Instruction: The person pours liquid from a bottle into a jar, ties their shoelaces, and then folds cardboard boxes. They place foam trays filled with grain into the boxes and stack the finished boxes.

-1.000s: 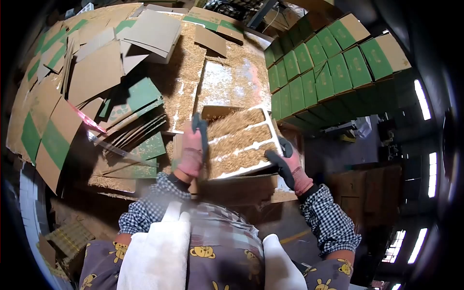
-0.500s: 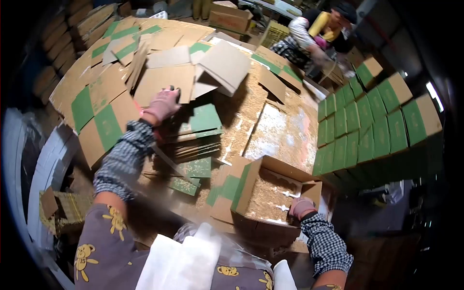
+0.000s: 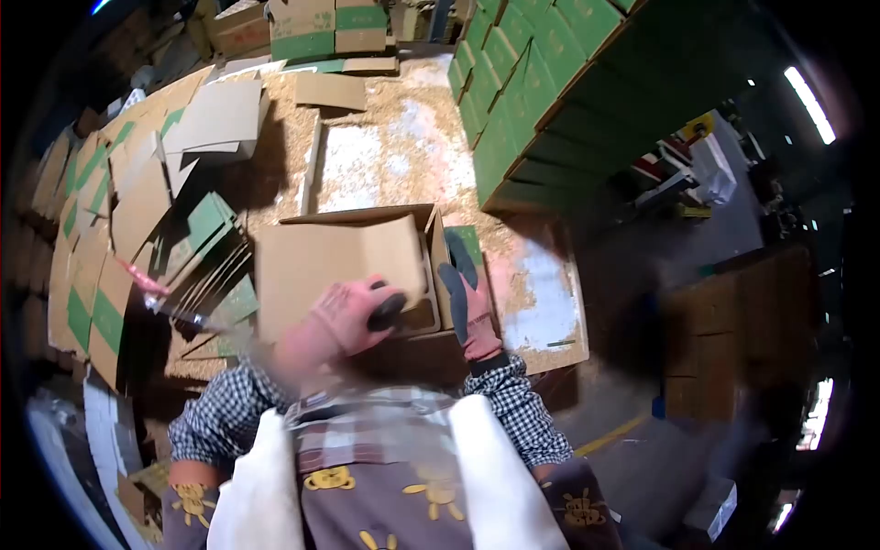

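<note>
A plain brown cardboard sheet (image 3: pixel 316 266) lies tilted over the open carton (image 3: pixel 445 284) in front of me, covering most of its inside. My left hand (image 3: pixel 344 321), in a pink glove with dark fingertips, is closed on the sheet's near right part. On the carton's right side is my right hand (image 3: pixel 471 307), gloved in pink and grey, its fingers stretched out and thumb apart beside the right flap. A strip of the carton's inside shows to the right of the sheet; the rest is hidden.
Stacked green-and-brown cartons (image 3: pixel 522 110) rise at the right back. Grey cardboard sheets (image 3: pixel 218 119) and folded green-printed pieces (image 3: pixel 211 225) lie on the left. Sawdust-like bits cover the table (image 3: pixel 412 147). A pink-tipped tool (image 3: pixel 142 280) is by the left pile.
The view has swung right. My left hand has come from the left pile to the carton with a cardboard sheet. My right hand has moved from inside the carton to its right flap.
</note>
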A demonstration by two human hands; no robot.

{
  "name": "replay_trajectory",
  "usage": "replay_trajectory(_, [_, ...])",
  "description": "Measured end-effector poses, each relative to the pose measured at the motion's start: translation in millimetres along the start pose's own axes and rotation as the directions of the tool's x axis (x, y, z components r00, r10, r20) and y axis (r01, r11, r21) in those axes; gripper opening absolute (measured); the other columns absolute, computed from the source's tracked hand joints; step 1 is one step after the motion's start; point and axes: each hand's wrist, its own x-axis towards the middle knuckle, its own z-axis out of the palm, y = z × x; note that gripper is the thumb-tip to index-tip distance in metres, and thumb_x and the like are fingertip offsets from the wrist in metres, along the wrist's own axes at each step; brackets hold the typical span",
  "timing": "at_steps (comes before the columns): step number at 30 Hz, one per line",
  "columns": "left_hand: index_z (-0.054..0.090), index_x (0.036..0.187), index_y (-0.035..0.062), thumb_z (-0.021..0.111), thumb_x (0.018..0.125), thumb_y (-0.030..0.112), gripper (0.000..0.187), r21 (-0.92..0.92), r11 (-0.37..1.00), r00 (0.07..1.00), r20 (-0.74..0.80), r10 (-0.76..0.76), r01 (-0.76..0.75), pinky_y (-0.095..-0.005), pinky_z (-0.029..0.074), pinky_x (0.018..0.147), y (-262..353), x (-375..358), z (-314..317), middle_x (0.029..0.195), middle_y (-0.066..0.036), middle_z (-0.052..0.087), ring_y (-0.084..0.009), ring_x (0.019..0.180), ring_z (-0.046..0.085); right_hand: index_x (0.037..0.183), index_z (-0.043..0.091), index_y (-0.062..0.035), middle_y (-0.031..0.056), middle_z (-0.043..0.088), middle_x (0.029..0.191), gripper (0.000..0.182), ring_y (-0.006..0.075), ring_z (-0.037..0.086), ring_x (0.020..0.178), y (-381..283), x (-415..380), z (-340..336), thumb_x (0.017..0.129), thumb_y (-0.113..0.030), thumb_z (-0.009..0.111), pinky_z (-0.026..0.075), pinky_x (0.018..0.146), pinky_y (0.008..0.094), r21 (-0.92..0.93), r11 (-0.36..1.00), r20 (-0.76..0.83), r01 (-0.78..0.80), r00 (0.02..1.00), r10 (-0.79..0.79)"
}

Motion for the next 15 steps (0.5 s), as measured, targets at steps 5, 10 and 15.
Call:
replay_trajectory(5, [0.061,0.115,0.0102,0.072,0.075,0.018,0.042,-0.128,0.992,0.982,0.186,0.023,0.001,-0.0391,0.05,0.084,-31,38,49,0.109,-0.015,0.06,-0.0341,0.097,0.06,0.142,0.039,0.0018,0.0076,0.045,0.141,0.051,0.0134,0.044,0.123,-3,5,5,0.094,-0.01,0.054,0.033,0.105,0.027,0.345,0.918,-0.025,-0.194,0.976,0.215])
replay_trajectory(10, [0.052,0.13,0.016,0.072,0.076,0.024,0.059,0.291,0.955,0.996,0.055,-0.07,0.051,-0.0532,0.032,0.107,-45,16,37,0.138,-0.011,0.045,-0.0397,0.129,0.04,0.139,0.042,0.0004,0.0099,0.046,0.14,0.046,0.0166,0.045,0.125,-5,8,0,0.098,-0.018,0.05,0.034,0.106,0.0275,0.321,0.906,0.04,-0.277,0.959,0.279])
replay_trajectory(15, [0.051,0.131,0.0109,0.062,0.084,0.011,0.048,-0.454,0.885,0.914,-0.308,-0.263,0.102,-0.0418,0.048,0.089,-89,-28,-10,0.116,-0.014,0.06,-0.0341,0.109,0.057,0.126,0.052,-0.0036,0.0153,0.049,0.132,0.037,0.0249,0.051,0.12,51,23,-16,0.101,-0.029,0.042,0.043,0.099,0.0368,0.516,0.853,-0.161,-0.086,0.968,0.195])
